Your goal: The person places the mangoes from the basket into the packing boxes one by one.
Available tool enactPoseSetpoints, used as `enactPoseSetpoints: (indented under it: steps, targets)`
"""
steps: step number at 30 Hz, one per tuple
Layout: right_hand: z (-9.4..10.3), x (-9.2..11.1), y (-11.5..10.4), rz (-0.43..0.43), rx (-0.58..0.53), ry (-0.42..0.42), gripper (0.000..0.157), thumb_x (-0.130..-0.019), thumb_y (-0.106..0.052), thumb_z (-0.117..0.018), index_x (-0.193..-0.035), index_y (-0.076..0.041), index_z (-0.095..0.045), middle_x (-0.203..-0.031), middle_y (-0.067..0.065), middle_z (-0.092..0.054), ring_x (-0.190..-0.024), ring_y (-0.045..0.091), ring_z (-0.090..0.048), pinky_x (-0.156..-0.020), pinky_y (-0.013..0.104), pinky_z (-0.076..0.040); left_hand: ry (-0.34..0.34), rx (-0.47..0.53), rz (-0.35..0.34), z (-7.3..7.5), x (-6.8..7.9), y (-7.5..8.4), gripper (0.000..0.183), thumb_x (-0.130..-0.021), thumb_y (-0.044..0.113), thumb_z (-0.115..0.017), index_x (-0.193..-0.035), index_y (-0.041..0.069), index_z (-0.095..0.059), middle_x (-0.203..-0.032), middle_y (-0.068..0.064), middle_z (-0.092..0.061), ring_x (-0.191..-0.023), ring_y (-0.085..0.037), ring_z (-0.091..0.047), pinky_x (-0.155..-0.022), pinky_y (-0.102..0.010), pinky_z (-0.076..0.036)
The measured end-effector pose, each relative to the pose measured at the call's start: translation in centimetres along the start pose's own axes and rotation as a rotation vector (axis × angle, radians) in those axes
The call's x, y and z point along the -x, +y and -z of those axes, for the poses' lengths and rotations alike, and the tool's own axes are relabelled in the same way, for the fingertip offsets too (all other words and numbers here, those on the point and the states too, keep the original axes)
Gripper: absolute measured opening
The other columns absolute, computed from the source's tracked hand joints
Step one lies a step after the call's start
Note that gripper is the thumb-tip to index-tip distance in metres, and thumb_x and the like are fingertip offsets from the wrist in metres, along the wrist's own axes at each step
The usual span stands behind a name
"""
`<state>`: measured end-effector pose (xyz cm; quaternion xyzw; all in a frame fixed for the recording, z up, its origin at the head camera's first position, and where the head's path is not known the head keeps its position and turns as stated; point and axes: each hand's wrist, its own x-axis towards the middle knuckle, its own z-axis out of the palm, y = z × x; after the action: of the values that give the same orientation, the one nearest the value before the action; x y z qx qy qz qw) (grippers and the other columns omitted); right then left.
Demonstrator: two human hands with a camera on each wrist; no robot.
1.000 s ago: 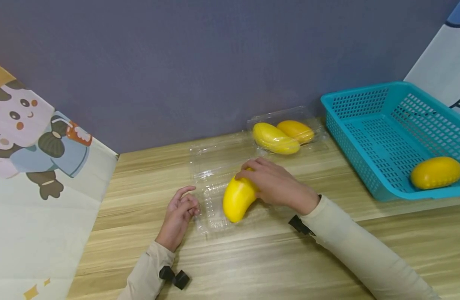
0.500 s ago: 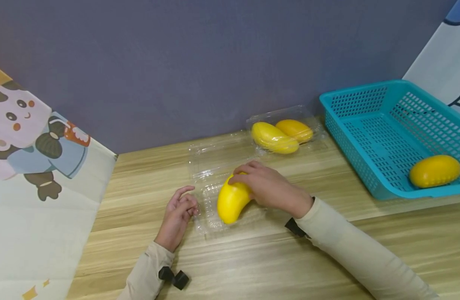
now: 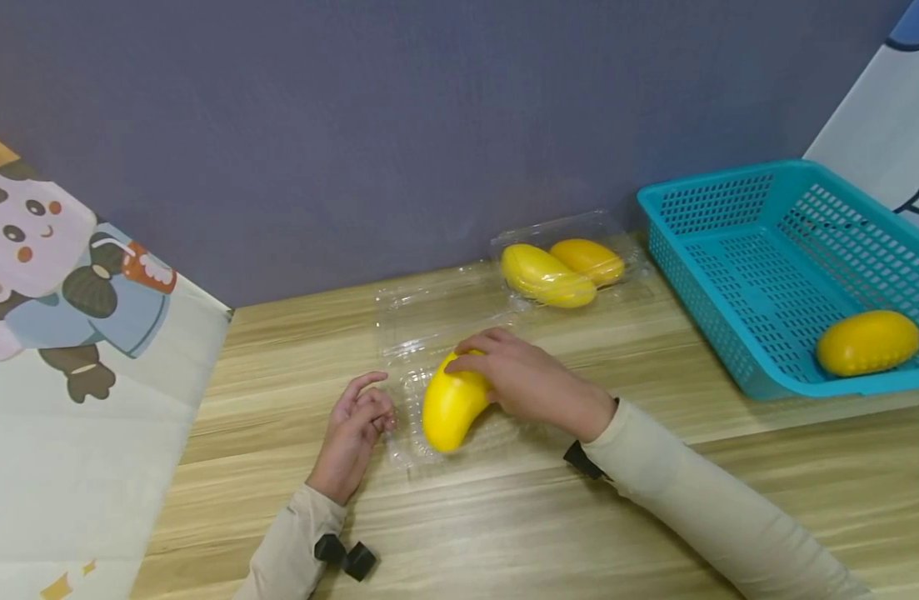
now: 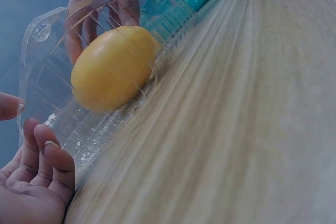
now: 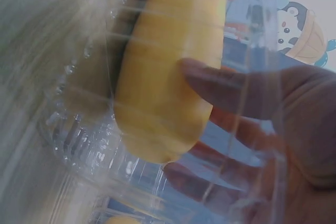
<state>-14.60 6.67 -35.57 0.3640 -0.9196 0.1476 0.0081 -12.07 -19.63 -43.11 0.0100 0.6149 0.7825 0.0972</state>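
Note:
My right hand [image 3: 530, 379] holds a yellow mango [image 3: 453, 404] by its upper end, thumb and fingers around it. In the right wrist view the mango [image 5: 168, 66] shows through clear plastic, inside the walls of a transparent clamshell box [image 3: 399, 450]. The box lies with its lid [image 3: 429, 317] folded back toward the wall. Beside the box's left edge rests my left hand [image 3: 357, 425], its fingers loosely bent. In the left wrist view one fingertip [image 4: 9, 106] is at the box's rim, and the left hand grips nothing visible.
Behind, against the dark wall [image 3: 369, 150], a second clear box [image 3: 601, 221] contains two mangoes [image 3: 545, 275]. At the right stands a turquoise basket [image 3: 717, 346] with one mango [image 3: 869, 342] in its near corner. The wooden tabletop [image 3: 459, 533] extends in front.
My right hand has carried the mango left and slightly nearer, further over the box's base. My left hand has stayed at the box's left edge.

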Motion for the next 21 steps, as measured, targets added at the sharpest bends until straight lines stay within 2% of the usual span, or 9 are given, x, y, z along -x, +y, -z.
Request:
enactPoseSetpoints:
  steps: [12, 21]
  targets:
    - [-0.79, -0.26, -0.44, 0.033, 0.019, 0.024, 0.055, -0.077, -0.010, -0.077, -0.127, -0.026, -0.059, -0.136, 0.002, -0.054, -0.126, 0.027, -0.048, -0.106, 0.041, -0.044, 0.016, 0.012, 0.014, -0.16, 0.21, 0.12, 0.046, -0.092, 0.003, -0.050, -0.135, 0.003, -0.034, -0.077, 0.006, -0.057, -0.067, -0.010, -0.053, -0.062, -0.020, -0.046]
    - [-1.02, -0.39, -0.77, 0.070, 0.058, 0.024, 0.055, -0.081, -0.016, -0.074, -0.131, -0.029, -0.056, -0.140, 0.001, -0.052, -0.129, 0.026, -0.047, -0.104, 0.041, -0.045, -0.004, 0.009, -0.002, 0.06, 0.10, -0.02, 0.042, -0.093, 0.003, -0.049, -0.133, 0.004, -0.036, -0.078, 0.006, -0.058, -0.067, -0.009, -0.054, -0.063, -0.019, -0.047]
